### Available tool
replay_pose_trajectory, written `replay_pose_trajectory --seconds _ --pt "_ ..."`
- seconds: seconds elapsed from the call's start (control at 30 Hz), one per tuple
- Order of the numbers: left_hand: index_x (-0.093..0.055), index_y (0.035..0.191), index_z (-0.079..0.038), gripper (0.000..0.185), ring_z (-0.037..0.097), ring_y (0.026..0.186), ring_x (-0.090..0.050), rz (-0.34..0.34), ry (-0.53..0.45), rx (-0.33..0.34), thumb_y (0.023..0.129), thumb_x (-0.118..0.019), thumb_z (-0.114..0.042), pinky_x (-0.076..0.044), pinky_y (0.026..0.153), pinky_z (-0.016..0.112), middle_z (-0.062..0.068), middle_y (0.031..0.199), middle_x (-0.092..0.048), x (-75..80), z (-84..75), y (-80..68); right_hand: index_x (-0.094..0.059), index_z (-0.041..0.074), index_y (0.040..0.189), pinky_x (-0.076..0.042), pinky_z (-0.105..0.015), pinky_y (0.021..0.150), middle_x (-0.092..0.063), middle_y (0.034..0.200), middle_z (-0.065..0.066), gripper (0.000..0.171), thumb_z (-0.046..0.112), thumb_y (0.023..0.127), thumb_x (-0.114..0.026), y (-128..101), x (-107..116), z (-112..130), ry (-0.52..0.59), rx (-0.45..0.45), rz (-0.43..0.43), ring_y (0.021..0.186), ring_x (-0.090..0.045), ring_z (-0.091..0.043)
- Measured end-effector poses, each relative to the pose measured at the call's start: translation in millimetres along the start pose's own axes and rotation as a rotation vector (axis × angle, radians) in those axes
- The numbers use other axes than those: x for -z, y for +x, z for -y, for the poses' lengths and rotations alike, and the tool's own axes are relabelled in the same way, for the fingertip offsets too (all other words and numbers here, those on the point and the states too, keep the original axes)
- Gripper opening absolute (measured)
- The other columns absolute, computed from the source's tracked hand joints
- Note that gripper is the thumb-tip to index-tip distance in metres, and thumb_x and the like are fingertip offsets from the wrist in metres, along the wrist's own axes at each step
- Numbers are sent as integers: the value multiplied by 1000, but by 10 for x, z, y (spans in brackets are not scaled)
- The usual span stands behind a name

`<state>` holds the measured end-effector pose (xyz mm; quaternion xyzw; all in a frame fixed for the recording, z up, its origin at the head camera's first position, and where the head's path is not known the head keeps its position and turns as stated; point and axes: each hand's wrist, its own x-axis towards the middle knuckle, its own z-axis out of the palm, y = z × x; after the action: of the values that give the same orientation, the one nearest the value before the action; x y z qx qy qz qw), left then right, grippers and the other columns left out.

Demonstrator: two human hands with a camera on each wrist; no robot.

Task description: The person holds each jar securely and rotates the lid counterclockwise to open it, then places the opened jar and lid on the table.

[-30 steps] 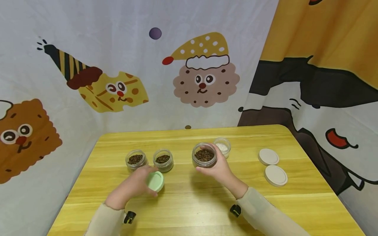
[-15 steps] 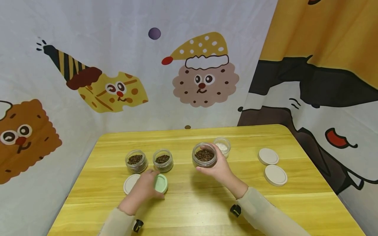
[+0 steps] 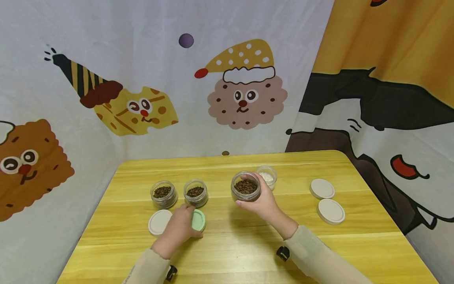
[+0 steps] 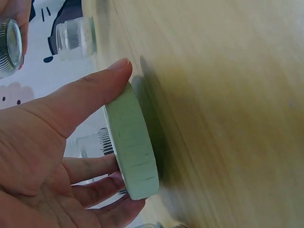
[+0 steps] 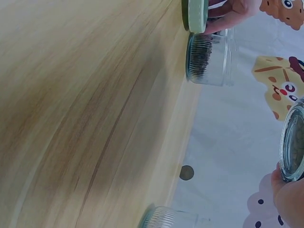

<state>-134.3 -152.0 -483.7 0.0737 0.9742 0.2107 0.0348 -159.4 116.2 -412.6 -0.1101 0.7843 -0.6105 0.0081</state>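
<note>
My left hand (image 3: pixel 185 223) grips a pale green lid (image 3: pixel 199 220) by its rim, thumb (image 4: pixel 90 95) on one side and fingers on the other. The lid (image 4: pixel 132 147) lies flat, close over the wooden table (image 3: pixel 248 244); whether it touches I cannot tell. It is just in front of two open jars of coffee beans (image 3: pixel 163 193) (image 3: pixel 196 192). My right hand (image 3: pixel 260 201) holds a third, larger jar of beans (image 3: pixel 245 186), open, a little above the table. In the right wrist view that jar (image 5: pixel 292 142) shows at the right edge.
A white lid (image 3: pixel 159 222) lies left of my left hand. A small open jar with white contents (image 3: pixel 267 174) stands behind the right hand. Two more white lids (image 3: pixel 322 188) (image 3: pixel 331 211) lie at the right. Printed curtains hang close behind the table.
My left hand has carried the green lid to the right and down toward the table, uncovering the white lid beside it. The right hand and its jar have stayed put.
</note>
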Motion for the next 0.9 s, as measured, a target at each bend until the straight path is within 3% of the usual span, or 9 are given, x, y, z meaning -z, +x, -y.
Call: replay_pose_trajectory --seconds 0.73,0.9 --pt "-56 121 9 92 38 105 -55 -6 -28 11 46 -94 -28 -47 91 49 24 117 -56 -56 47 24 -37 5 138 -34 -49 108 -48 133 -16 89 4 64 -85 13 5 -19 13 40 13 126 -44 -33" --pt "-54 124 9 94 39 110 -52 4 -37 28 48 -93 -28 -45 95 49 24 122 -54 -51 42 51 -38 9 138 -34 -48 108 -50 133 -12 90 6 62 -87 85 1 -235 22 72 7 125 -45 -30"
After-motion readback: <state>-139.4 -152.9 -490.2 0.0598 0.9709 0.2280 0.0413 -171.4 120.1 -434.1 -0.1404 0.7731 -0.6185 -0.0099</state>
